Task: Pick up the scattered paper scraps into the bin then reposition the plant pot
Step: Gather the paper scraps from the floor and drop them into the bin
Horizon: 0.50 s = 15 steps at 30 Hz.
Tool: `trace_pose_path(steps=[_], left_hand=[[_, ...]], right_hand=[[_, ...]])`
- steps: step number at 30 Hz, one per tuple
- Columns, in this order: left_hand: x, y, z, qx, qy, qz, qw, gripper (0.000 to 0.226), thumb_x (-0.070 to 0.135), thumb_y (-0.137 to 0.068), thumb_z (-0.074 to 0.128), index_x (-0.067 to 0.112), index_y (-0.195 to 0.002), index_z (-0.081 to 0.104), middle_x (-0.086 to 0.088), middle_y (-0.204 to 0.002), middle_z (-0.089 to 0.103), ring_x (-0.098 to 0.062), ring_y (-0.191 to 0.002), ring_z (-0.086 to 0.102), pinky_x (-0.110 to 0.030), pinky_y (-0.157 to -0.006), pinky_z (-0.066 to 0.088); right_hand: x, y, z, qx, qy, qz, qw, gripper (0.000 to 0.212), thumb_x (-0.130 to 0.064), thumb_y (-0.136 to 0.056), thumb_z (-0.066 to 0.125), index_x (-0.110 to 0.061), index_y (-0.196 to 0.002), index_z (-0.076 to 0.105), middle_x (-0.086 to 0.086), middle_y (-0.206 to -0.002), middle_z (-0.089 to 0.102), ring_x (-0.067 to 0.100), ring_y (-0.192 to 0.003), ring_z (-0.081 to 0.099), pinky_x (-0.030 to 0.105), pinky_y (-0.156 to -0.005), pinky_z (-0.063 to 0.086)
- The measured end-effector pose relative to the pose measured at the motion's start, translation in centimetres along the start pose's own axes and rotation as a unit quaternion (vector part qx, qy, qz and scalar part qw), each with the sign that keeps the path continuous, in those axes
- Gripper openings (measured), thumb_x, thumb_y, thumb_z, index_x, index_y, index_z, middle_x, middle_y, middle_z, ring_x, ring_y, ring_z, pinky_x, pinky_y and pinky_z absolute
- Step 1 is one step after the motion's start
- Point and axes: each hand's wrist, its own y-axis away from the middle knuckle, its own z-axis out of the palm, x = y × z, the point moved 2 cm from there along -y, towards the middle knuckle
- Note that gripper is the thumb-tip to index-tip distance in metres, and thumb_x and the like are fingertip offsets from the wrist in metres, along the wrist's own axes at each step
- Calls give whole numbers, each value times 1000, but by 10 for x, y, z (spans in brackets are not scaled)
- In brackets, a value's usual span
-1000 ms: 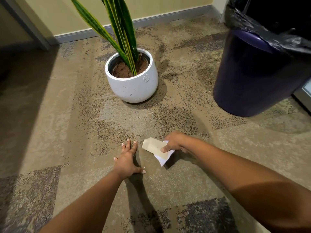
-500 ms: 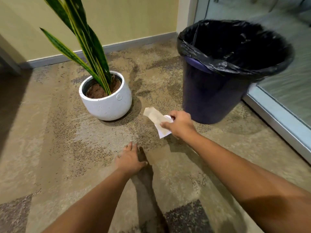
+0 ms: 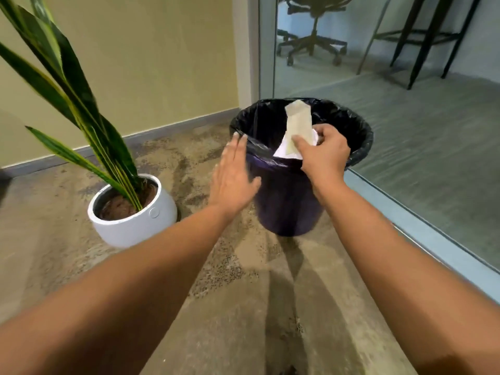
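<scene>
My right hand (image 3: 326, 154) pinches a bunch of paper scraps (image 3: 297, 128), beige and white, above the open mouth of the dark purple bin (image 3: 286, 201) with its black liner. My left hand (image 3: 234, 174) is raised with straight fingers beside the bin's left rim, fingertips at the liner's edge. The white plant pot (image 3: 135, 226) with tall green striped leaves stands on the carpet to the left of the bin.
A beige wall with a grey skirting board runs behind the pot. A glass partition (image 3: 405, 131) with a metal floor rail stands just right of the bin; an office chair and table legs show behind it. Patterned carpet lies in front.
My right hand lifted the scraps from the carpet up over the bin. My left hand left the floor and rose to the bin's left rim. The view swung right and up.
</scene>
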Motion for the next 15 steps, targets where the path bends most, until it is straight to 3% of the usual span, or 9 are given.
trace_pose_path(steps=[2,4,8,11,13,15], left_hand=[[7,-2,4,-32,-4,7,999,84,31,-85,60,19,-149,6,2,-159,3,-18,-147,5,-50,-118,13],[11,1,13,-61,-14,8,998,84,36,-86,59,20,-149,5,3,-160,1,-18,-147,-1,-51,-117,9],[13,5,19,-49,-15,2,999,85,36,-86,59,18,-149,6,1,-160,0,-19,-147,-4,-50,-117,8],[14,9,21,-45,-6,0,999,87,32,-85,61,18,-149,4,1,-160,-2,-19,-147,-4,-48,-117,6],[13,11,23,-41,-7,2,999,88,32,-85,61,18,-149,2,1,-159,-4,-19,-147,-5,-47,-117,5],[12,12,25,-37,-8,3,999,89,33,-85,60,18,-149,0,1,-159,-5,-19,-147,-5,-47,-117,4]], right_hand=[[7,-11,-2,14,-62,70,995,33,-19,-76,72,-4,-103,62,2,-79,62,21,-67,62,24,-61,56],[12,-13,-2,8,-100,99,990,44,-19,-77,73,-2,-114,57,-7,-72,54,7,-55,58,19,-45,54],[20,-8,-2,-6,-91,84,992,54,-27,-79,72,-6,-123,50,0,-93,53,-4,-42,57,33,-67,60],[21,-4,-3,5,-77,52,996,48,-32,-82,68,-10,-121,50,5,-104,52,-4,-47,60,28,-65,59],[20,-2,-2,21,-77,34,996,45,-32,-85,64,-10,-120,48,7,-109,51,5,-64,64,21,-57,57],[19,0,-1,32,-48,10,998,43,-31,-87,61,-11,-122,47,7,-117,49,7,-67,62,25,-63,58]])
